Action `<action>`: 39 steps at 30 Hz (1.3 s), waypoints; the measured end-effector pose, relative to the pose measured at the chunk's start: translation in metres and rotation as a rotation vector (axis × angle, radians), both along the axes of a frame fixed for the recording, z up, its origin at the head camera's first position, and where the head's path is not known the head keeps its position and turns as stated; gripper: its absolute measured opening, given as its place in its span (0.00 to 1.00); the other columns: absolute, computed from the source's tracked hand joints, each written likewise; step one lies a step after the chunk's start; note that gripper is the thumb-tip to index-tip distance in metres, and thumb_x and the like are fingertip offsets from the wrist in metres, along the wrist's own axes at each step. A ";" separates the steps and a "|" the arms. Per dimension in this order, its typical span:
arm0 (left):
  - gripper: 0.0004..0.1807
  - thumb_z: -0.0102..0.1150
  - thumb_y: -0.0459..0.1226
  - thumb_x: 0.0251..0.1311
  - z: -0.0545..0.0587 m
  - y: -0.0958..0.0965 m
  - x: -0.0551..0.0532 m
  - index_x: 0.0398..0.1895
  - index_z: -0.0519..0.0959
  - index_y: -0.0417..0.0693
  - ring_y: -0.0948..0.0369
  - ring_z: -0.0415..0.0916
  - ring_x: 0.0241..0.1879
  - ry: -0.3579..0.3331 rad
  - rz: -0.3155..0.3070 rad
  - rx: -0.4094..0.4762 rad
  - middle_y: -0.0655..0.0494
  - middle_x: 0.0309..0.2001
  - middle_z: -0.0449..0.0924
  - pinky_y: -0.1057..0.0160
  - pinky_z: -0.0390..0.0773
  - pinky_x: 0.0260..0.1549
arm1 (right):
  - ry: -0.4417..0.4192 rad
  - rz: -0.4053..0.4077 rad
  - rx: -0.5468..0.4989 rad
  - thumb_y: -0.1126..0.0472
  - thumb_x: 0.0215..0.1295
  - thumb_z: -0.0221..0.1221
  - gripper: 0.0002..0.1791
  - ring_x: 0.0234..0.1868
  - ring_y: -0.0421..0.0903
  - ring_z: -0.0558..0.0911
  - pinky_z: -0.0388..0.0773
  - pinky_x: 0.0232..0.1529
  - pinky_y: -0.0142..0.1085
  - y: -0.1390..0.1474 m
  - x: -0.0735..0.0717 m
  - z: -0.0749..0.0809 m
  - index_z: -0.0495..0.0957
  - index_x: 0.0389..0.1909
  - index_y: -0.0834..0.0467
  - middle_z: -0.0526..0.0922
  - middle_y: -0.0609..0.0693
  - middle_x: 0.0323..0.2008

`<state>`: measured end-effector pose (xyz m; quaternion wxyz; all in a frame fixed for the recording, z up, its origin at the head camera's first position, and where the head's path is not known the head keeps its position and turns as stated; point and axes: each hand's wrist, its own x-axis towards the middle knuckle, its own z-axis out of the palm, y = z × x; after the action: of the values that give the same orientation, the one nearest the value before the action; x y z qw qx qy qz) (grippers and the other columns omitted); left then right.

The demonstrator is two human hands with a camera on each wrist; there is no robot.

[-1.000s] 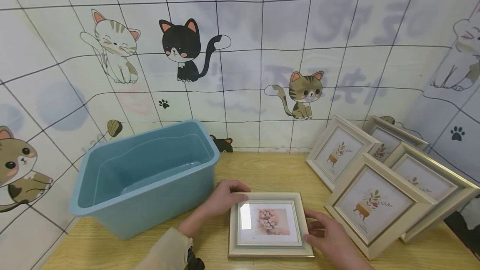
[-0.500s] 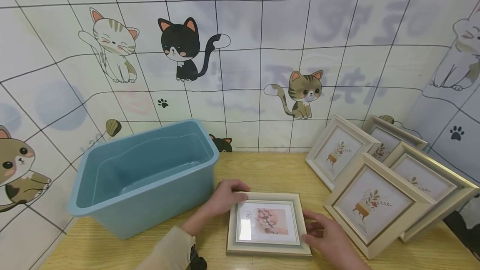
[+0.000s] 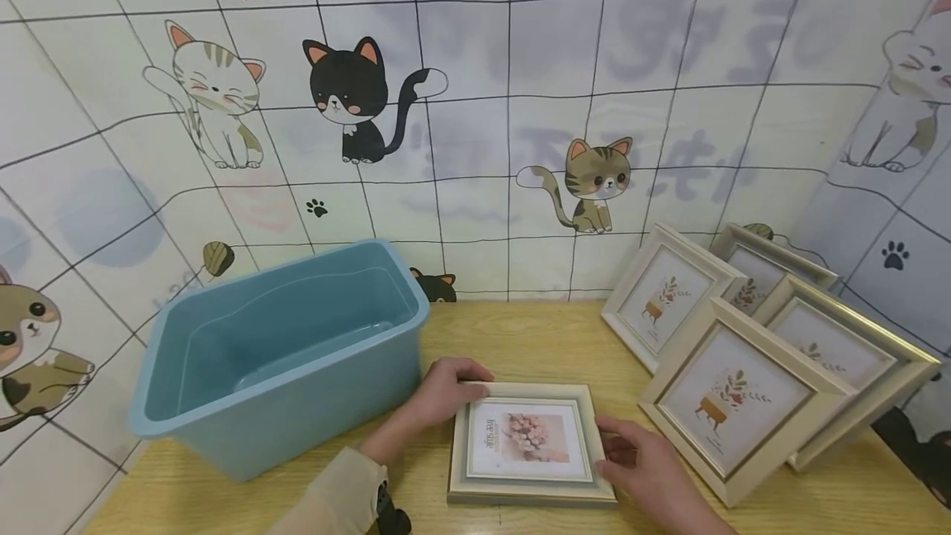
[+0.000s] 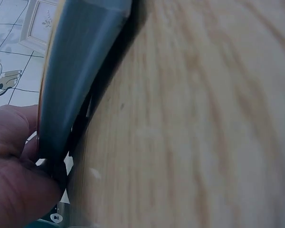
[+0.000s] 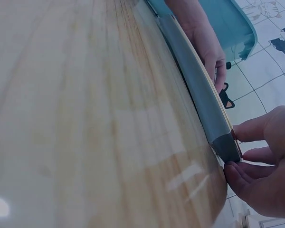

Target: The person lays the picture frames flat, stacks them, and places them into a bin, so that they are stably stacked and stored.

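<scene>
A cream picture frame (image 3: 520,492) with a pink flower print lies face up near the table's front, its glass showing sideways lettering. My left hand (image 3: 442,393) grips its far left corner, thumb on the face and fingers over the far edge. At the right edge, my right hand (image 3: 645,467) holds it with thumb and curled fingers. In the left wrist view, the grey side of the frame (image 4: 78,71) stands a little off the wood near my left hand (image 4: 12,166). The right wrist view has my right hand (image 5: 270,164) pinching a corner of the frame (image 5: 202,90).
A blue plastic tub (image 3: 290,403) stands at the left, with nothing seen inside. Several picture frames with plant prints lean together at the right; the nearest frame (image 3: 743,403) is close to my right hand. Behind the wooden table (image 3: 520,333) hangs a cat-patterned backdrop (image 3: 483,139).
The picture frame has tilted slightly, so its front side shows more and the glare has left the glass, uncovering the lettering. Both hands keep their hold. The head view has shifted slightly.
</scene>
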<state>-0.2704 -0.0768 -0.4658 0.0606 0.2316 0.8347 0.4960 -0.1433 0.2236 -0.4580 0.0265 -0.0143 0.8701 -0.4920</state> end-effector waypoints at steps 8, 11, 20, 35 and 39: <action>0.08 0.69 0.31 0.63 -0.002 0.001 0.000 0.44 0.88 0.41 0.60 0.82 0.44 -0.001 0.002 -0.033 0.56 0.41 0.87 0.63 0.79 0.44 | 0.009 0.069 -0.031 0.72 0.59 0.70 0.31 0.46 0.52 0.84 0.82 0.45 0.38 0.004 0.000 -0.002 0.73 0.62 0.77 0.85 0.56 0.47; 0.07 0.68 0.30 0.63 -0.001 0.000 -0.001 0.44 0.88 0.40 0.59 0.82 0.44 0.006 -0.013 -0.036 0.55 0.41 0.87 0.62 0.79 0.45 | 0.010 0.071 -0.034 0.72 0.59 0.70 0.31 0.46 0.52 0.84 0.82 0.45 0.38 0.003 0.000 -0.001 0.73 0.63 0.76 0.84 0.57 0.48; 0.10 0.65 0.28 0.65 0.001 -0.006 -0.001 0.47 0.88 0.41 0.57 0.81 0.47 0.021 -0.066 -0.060 0.53 0.44 0.87 0.62 0.79 0.45 | 0.009 0.093 -0.031 0.72 0.61 0.69 0.30 0.47 0.52 0.84 0.82 0.45 0.37 0.004 0.001 0.002 0.73 0.64 0.75 0.84 0.57 0.49; 0.10 0.64 0.28 0.66 0.003 -0.006 -0.001 0.48 0.88 0.41 0.56 0.81 0.48 -0.004 -0.065 -0.066 0.53 0.44 0.87 0.60 0.79 0.46 | 0.398 0.151 -0.004 0.73 0.65 0.66 0.28 0.49 0.36 0.81 0.81 0.47 0.30 0.030 0.009 0.036 0.75 0.66 0.64 0.81 0.48 0.58; 0.10 0.64 0.28 0.66 0.002 -0.007 -0.001 0.48 0.88 0.41 0.55 0.81 0.49 -0.011 -0.065 -0.057 0.52 0.45 0.87 0.59 0.80 0.46 | 0.442 0.175 -0.017 0.74 0.68 0.62 0.28 0.51 0.32 0.80 0.78 0.49 0.25 0.044 0.013 0.064 0.73 0.69 0.61 0.80 0.35 0.56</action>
<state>-0.2712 -0.0837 -0.4634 0.0880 0.2541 0.8401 0.4711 -0.1304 0.2671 -0.3936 -0.1224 -0.1971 0.8460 -0.4800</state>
